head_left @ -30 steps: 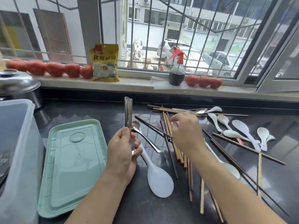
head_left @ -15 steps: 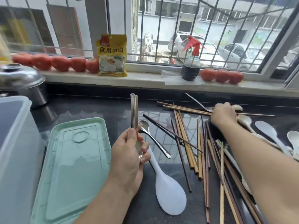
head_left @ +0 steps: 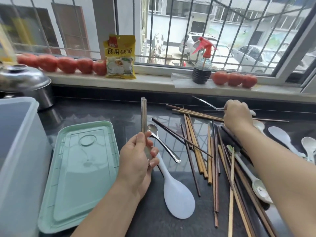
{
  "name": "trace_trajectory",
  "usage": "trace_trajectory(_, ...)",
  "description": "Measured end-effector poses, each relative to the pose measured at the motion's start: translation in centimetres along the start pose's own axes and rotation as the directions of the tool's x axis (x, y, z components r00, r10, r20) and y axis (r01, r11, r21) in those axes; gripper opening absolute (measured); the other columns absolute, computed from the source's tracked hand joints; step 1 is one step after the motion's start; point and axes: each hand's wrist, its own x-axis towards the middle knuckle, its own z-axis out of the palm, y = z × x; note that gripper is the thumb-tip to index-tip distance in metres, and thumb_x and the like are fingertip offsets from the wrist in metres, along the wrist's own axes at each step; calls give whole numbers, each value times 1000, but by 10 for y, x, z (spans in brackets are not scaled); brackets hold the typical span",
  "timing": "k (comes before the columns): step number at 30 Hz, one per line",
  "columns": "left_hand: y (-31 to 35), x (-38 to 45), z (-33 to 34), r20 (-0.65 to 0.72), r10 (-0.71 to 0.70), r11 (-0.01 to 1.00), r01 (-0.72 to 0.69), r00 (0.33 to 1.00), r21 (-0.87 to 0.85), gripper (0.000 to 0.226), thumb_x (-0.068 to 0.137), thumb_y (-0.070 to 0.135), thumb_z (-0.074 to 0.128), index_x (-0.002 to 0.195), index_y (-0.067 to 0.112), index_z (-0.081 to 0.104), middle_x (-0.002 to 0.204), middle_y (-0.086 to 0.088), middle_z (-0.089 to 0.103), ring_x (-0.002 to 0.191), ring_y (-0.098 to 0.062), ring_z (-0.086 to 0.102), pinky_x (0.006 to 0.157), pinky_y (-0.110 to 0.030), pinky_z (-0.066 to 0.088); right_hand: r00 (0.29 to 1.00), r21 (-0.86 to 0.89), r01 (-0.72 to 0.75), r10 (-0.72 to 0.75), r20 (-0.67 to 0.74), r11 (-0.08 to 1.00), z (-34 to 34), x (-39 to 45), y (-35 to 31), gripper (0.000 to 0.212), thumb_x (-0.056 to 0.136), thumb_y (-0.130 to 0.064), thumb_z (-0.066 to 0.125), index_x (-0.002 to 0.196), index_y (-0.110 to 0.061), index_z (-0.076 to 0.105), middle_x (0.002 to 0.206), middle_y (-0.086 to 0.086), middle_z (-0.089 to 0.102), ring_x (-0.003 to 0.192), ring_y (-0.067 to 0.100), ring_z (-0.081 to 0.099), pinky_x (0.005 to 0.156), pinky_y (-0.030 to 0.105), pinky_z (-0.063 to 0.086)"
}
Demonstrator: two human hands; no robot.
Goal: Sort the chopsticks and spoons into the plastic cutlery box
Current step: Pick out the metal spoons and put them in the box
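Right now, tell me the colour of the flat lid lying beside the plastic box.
Pale mint green lid, plainest in the head view.

lid [head_left: 82,161] – mint green | rice paddle [head_left: 177,199] – white | countertop [head_left: 119,113] – black

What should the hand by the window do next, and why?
Probably lift the metal spoon it pinches and carry it to the left hand. The right hand grips its end at the counter's back, and the left hand holds upright metal spoon handles.
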Motion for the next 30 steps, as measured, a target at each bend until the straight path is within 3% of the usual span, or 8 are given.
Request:
trace_trajectory(5, 3, -2, 2, 3, -27, 998, 27, 1000, -54, 32, 112, 23, 40, 115, 4, 65, 74, -2, 52, 51, -9, 45, 40, -20, 33, 972, 353, 181, -112, -207, 918, -51, -33, -47, 3, 96, -8, 54, 96, -7, 57, 97, 10, 59, 84, 30, 56, 75, 42, 48)
trace_trajectory(7, 7, -6, 3, 42, -48, 995, 52, 998, -91, 33, 112, 24, 40, 115, 3, 66, 73, -2, 54, 51, -9, 46, 40, -19, 33, 935, 441, 275, -132, -328, 854, -79, -64, -73, 4, 92, -4, 63, 93, -6, 61, 96, 7, 58, 84, 22, 56, 76, 29, 48)
trace_trajectory(12, 17, -21, 4, 108, -69, 994, 78, 992, -79, 35, 112, 27, 40, 117, 4, 67, 78, -5, 64, 56, -12, 54, 46, -21, 44, 879, 645, 274, 85, -468, 714, -114, -160, -133, 3, 89, -8, 74, 89, -7, 70, 98, -1, 58, 87, 11, 57, 78, 11, 46)
trace_trajectory(16, 22, -26, 3, 85, -14, 999, 18, 996, -37, 37, 113, 28, 40, 115, 5, 69, 89, -10, 70, 70, -19, 72, 62, -26, 59, 941, 865, -6, 296, -165, 502, -93, -207, -159, 24, 95, -34, 66, 82, -15, 73, 97, -7, 61, 92, 5, 59, 79, 16, 48)
trace_trajectory(19, 19, -24, 4, 52, 6, 1000, -6, 999, -17, 38, 113, 25, 37, 118, 0, 65, 95, -15, 75, 91, -28, 78, 81, -37, 64, 929, 919, -211, 360, 82, 334, -82, -210, -154, 20, 95, -28, 68, 79, -18, 74, 100, -9, 63, 94, -2, 59, 80, 11, 48)
trace_trajectory(23, 12, -26, 9, 50, -34, 999, 34, 998, -8, 35, 113, 23, 39, 118, 0, 66, 112, -15, 77, 100, -23, 77, 92, -40, 61, 957, 810, 28, 219, -191, 585, -77, -212, -154, 7, 90, -18, 75, 85, -13, 76, 99, -7, 58, 91, 4, 60, 77, 14, 49)
trace_trajectory(26, 10, -24, 7, 46, -106, 993, 108, 993, -45, 34, 112, 25, 41, 115, 5, 68, 102, -5, 80, 87, -11, 77, 78, -31, 62, 942, 643, 234, -7, -334, 729, -72, -218, -168, 4, 85, -9, 78, 84, -9, 75, 96, -4, 57, 83, -3, 52, 76, 5, 42)
trace_trajectory(30, 11, -17, 1, -1, -178, 971, 175, 984, -165, 34, 112, 28, 41, 109, 7, 68, 88, -2, 73, 70, -10, 71, 56, -24, 59, 909, 506, 385, -221, -354, 772, -74, -221, -177, 8, 91, -10, 71, 82, -9, 69, 96, -3, 59, 79, 8, 55, 67, 15, 46)
